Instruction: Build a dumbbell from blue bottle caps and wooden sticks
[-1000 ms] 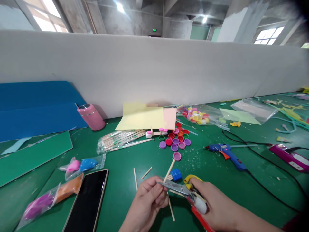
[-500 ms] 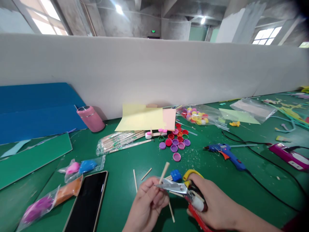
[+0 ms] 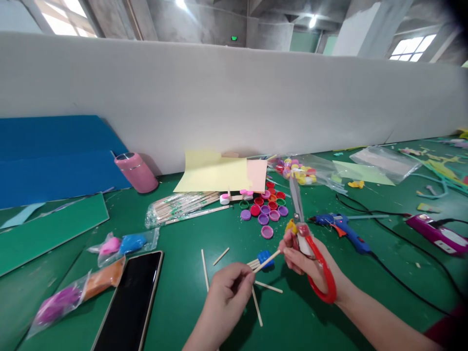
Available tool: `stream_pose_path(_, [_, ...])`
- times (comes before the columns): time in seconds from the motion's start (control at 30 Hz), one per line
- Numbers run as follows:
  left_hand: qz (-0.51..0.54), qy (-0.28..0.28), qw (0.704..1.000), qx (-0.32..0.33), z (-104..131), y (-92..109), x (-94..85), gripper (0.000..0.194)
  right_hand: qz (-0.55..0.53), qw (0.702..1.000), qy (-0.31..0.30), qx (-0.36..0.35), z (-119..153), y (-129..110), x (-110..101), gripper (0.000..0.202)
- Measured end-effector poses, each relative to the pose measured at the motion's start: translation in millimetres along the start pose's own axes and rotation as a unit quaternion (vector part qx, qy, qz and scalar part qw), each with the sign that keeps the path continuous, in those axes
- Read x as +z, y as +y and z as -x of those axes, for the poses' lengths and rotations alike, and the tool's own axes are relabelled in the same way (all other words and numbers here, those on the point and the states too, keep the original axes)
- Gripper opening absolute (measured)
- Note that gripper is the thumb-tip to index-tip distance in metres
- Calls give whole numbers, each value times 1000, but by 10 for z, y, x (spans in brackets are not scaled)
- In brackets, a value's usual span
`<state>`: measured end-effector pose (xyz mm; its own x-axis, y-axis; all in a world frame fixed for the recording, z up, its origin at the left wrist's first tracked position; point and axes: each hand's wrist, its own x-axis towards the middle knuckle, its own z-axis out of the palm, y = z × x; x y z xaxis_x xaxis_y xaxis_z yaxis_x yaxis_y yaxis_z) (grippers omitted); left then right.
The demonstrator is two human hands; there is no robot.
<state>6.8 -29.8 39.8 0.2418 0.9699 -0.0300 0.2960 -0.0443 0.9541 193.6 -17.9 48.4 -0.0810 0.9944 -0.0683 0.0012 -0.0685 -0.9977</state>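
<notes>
My left hand (image 3: 228, 297) pinches one end of a thin wooden stick (image 3: 267, 261). The stick slants up to the right, and its far end meets the fingertips of my right hand (image 3: 310, 263). That hand is closed round scissors (image 3: 299, 207) with red and yellow handles, the blades pointing up. Behind the held stick lies a blue lump (image 3: 265, 258) with several pale sticks running into it. Loose cut sticks (image 3: 257, 307) lie on the green table near my left hand, one short piece (image 3: 221, 256) among them.
Coloured bottle caps (image 3: 263, 219) lie beyond the hands, beside bagged wooden sticks (image 3: 183, 207). A phone (image 3: 127, 302), bagged clay (image 3: 62, 302) and a pink cup (image 3: 136, 173) are at left. At right are a blue glue gun (image 3: 343, 229) with its cable and a purple power strip (image 3: 437, 234).
The scissors have moved away from the stick in my left hand and turned upward. That stick now tilts right, and my right fingertips have come to its end.
</notes>
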Motion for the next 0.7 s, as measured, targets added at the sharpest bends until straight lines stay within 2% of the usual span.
stream_pose_path(0.13, [-25, -15, 1000, 12, 9, 16, -13, 19, 26, 999, -15, -15, -14, 0, 72, 24])
stream_pose_path(0.23, [-2, 6, 1000, 11, 12, 14, -28, 18, 18, 1000, -19, -12, -19, 29, 100, 25])
stream_pose_path(0.4, [131, 57, 990, -7, 21, -48, -56, 16, -32, 999, 2, 20, 35, 35, 203, 33])
stream_pose_path(0.5, [201, 64, 977, -31, 27, -118, -43, 15, -59, 996, 41, 44, 86, 38, 343, 38])
stream_pose_path(0.6, [229, 71, 970, -46, 36, -191, 5, 19, -76, 992, 82, 51, 120, 59, 511, 43])
stream_pose_path(0.7, [283, 68, 955, -64, 48, -217, 56, 22, -83, 992, 78, 46, 146, 93, 645, 44])
